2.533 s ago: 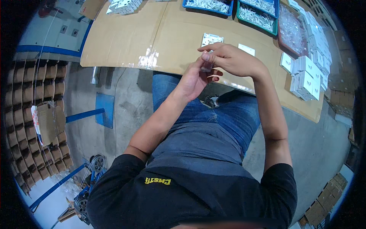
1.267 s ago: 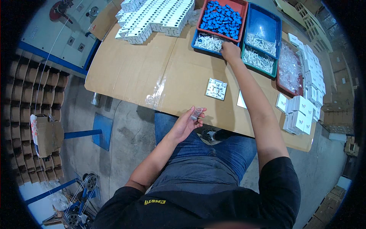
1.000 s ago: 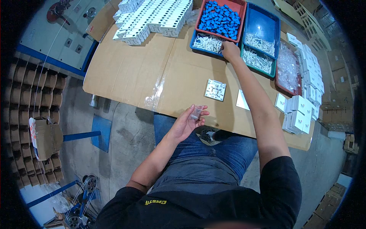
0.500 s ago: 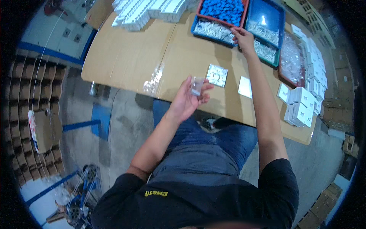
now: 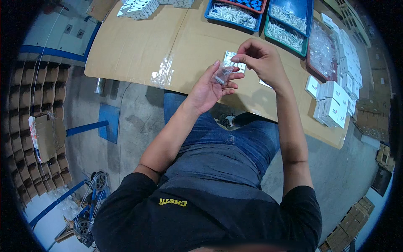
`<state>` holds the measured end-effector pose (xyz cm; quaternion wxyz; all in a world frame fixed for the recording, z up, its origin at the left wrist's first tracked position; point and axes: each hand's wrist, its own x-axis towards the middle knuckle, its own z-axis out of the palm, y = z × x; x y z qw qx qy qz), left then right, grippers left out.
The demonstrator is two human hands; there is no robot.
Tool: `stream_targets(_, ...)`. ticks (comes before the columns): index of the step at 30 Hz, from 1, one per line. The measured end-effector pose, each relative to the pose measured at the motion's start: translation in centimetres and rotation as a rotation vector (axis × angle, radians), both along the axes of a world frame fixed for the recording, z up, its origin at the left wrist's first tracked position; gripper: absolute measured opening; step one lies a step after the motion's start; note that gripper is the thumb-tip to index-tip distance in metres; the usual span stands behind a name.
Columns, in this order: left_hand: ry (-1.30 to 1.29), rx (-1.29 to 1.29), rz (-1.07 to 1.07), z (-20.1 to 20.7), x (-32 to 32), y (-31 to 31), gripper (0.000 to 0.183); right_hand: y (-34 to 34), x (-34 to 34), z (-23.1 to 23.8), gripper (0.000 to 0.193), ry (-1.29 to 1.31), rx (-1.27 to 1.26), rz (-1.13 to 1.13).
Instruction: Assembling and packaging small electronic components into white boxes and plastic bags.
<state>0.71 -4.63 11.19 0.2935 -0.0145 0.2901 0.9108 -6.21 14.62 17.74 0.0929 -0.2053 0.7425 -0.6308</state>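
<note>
My left hand (image 5: 208,88) is raised over the near edge of the cardboard-covered table (image 5: 134,46) and holds a small clear plastic bag (image 5: 221,75) between thumb and fingers. My right hand (image 5: 259,59) hovers just above and to the right of the bag, its fingertips pinched together on something too small to make out. A small white square plate (image 5: 233,58) lies on the cardboard behind the bag, partly hidden by my hands.
Blue trays of white pieces (image 5: 232,12) (image 5: 289,17) and a green one (image 5: 284,37) line the table's far side. A red tray of clear bags (image 5: 322,44) and stacked small white boxes (image 5: 331,101) stand at right. More clear bags (image 5: 161,73) lie at left. Cardboard dividers (image 5: 29,109) cover the floor left.
My right hand has come back from the far trays to just above the bag. My left hand has lifted the bag higher over the table.
</note>
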Motion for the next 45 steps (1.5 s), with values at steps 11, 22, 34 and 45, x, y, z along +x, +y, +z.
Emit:
stream_targets(11,0.035,-0.078,0.029,1.4,1.9,0.6,0.059,-0.6,0.6,1.9,0.016,0.308,0.318,0.341)
stream_targets(22,0.039,-0.054,0.034,1.0,2.6,1.1,0.057,-0.6,2.4,1.0,0.040,0.096,0.168,0.292)
stream_targets(34,-0.029,-0.034,0.031,0.9,2.3,1.5,0.054,0.7,2.1,-0.3,0.033,0.146,0.201,0.376)
stream_targets(45,0.001,-0.240,0.085,-1.1,1.6,1.4,0.055,2.2,0.4,-2.4,0.020,-0.022,0.181,0.326)
